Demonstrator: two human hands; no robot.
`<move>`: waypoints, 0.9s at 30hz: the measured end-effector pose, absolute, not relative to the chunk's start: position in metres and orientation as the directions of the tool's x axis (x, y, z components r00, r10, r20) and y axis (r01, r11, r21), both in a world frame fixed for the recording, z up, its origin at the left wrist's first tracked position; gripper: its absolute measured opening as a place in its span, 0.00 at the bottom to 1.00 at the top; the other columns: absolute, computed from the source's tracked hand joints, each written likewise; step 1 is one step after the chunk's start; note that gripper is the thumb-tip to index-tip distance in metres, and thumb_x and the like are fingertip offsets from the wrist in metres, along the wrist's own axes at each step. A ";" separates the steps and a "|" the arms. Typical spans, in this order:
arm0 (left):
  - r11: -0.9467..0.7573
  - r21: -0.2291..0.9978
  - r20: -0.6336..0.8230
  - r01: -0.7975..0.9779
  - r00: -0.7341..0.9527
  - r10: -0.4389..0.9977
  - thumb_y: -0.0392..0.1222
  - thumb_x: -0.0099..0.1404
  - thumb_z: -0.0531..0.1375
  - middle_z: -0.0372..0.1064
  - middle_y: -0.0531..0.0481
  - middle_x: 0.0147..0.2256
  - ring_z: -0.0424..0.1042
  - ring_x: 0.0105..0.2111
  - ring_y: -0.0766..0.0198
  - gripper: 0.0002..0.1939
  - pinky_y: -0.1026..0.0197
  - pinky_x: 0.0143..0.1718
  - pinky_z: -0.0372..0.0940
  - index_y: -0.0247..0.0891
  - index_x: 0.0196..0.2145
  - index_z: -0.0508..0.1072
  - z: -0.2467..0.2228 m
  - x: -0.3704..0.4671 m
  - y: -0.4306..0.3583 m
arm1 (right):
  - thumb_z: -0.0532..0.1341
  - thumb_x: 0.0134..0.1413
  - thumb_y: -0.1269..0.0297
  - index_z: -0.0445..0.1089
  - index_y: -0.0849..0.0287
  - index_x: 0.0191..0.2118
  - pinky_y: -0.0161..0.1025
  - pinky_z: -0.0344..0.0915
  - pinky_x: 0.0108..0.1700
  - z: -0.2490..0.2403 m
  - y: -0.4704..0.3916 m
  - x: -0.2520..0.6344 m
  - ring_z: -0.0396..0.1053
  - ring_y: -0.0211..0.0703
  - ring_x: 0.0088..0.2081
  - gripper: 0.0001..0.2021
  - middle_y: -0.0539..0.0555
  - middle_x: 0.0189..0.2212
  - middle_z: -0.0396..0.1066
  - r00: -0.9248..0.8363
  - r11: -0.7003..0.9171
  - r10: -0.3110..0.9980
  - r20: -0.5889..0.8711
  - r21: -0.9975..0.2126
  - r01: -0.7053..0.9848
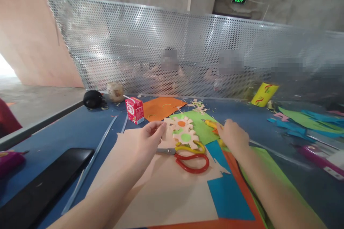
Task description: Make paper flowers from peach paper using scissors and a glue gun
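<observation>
My left hand point(152, 136) pinches a small cream felt-like piece point(168, 128) between thumb and fingertips. In my right hand point(234, 136) is a yellow glue gun point(211, 124), its nozzle pointing left toward the flowers. Between my hands lie cream flower cut-outs, one with an orange centre point(181, 123) and one with a green centre point(186, 137). Just below them rest scissors point(192, 162) with one red and one yellow handle, their blades partly behind my left hand. Under these spreads a large cream sheet point(172, 200), with a blue sheet point(231, 196) and a green sheet point(200, 123) beside it.
A red drink box point(134, 110) with a straw stands behind my left hand, near an orange sheet point(163, 107). A black phone-like slab point(48, 186) lies left. Purple tools point(319, 159) and scraps lie right. A perforated metal screen point(150, 50) borders the table; people sit beyond.
</observation>
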State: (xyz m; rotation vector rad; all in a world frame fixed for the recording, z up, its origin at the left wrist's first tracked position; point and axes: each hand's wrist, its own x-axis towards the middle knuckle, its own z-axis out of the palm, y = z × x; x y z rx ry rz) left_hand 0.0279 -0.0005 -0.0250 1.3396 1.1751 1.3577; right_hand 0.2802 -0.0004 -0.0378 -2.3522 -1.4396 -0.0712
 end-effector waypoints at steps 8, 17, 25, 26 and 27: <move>-0.221 0.975 0.217 -0.014 -0.146 0.965 0.49 0.52 0.59 0.57 0.58 0.16 0.55 0.17 0.72 0.13 0.68 0.19 0.52 0.35 0.27 0.69 -0.025 0.019 0.012 | 0.61 0.41 0.50 0.66 0.61 0.35 0.47 0.61 0.39 -0.052 -0.002 0.229 0.67 0.59 0.41 0.19 0.63 0.39 0.69 0.117 -0.031 0.979 0.167 -0.444 0.896; -0.233 0.972 0.236 0.036 -0.100 0.967 0.47 0.52 0.59 0.56 0.58 0.15 0.54 0.17 0.71 0.11 0.67 0.20 0.50 0.36 0.24 0.68 -0.023 0.023 0.008 | 0.65 0.40 0.66 0.62 0.60 0.39 0.38 0.66 0.36 -0.071 0.012 0.257 0.71 0.41 0.32 0.17 0.50 0.29 0.70 0.029 -0.006 0.999 0.013 -0.829 0.560; -0.216 0.974 0.221 0.068 -0.076 0.972 0.47 0.51 0.59 0.56 0.58 0.14 0.55 0.17 0.72 0.11 0.68 0.19 0.50 0.36 0.22 0.68 -0.023 0.028 0.006 | 0.66 0.30 0.72 0.66 0.60 0.32 0.39 0.66 0.34 -0.073 0.014 0.242 0.71 0.45 0.30 0.16 0.47 0.21 0.70 0.121 -0.050 0.993 -0.014 -0.953 0.300; -0.214 0.974 0.219 0.071 -0.073 0.973 0.47 0.51 0.59 0.56 0.58 0.14 0.54 0.17 0.72 0.11 0.68 0.20 0.50 0.36 0.21 0.68 -0.023 0.028 0.005 | 0.66 0.29 0.73 0.66 0.60 0.30 0.39 0.66 0.34 -0.069 0.012 0.243 0.71 0.45 0.30 0.15 0.48 0.21 0.70 0.109 -0.038 0.994 -0.010 -0.966 0.256; -0.213 0.974 0.218 0.073 -0.069 0.974 0.47 0.51 0.59 0.56 0.58 0.14 0.54 0.17 0.72 0.11 0.68 0.19 0.50 0.36 0.21 0.68 -0.023 0.029 0.005 | 0.66 0.29 0.72 0.67 0.60 0.29 0.38 0.66 0.34 -0.065 0.010 0.245 0.71 0.44 0.30 0.14 0.48 0.22 0.71 0.104 -0.028 0.995 -0.006 -0.977 0.211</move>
